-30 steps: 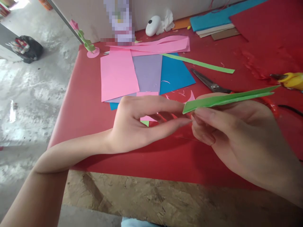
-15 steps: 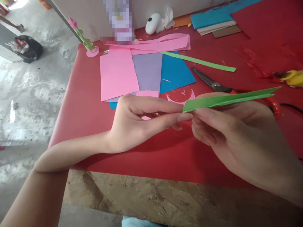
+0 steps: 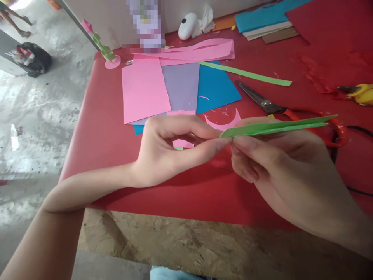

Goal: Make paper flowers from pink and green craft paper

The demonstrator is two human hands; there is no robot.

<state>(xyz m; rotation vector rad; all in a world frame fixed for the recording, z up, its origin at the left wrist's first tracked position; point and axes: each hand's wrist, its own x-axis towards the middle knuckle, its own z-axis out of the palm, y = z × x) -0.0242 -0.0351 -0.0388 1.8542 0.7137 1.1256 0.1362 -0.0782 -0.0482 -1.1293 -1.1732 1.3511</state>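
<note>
A folded strip of green paper is held level above the red table, its layers slightly apart at the right end. My left hand pinches its left tip between thumb and forefinger. Close beside it, my right hand grips the strip's lower edge, the thumb in front and the fingers behind. Beyond the hands lie a pink crescent-shaped scrap and scissors with orange-red handles, which the right hand and the strip partly cover.
Sheets of pink paper, purple paper and blue paper overlap on the red table. Behind them lies a thin green strip. A paper flower stands at the far left corner; a yellow-handled tool lies right.
Both hands have shifted slightly left, and the strip's right end has dipped a little. The strip is pinched at its left tip as before. In the background, a person's legs have moved further into view.
</note>
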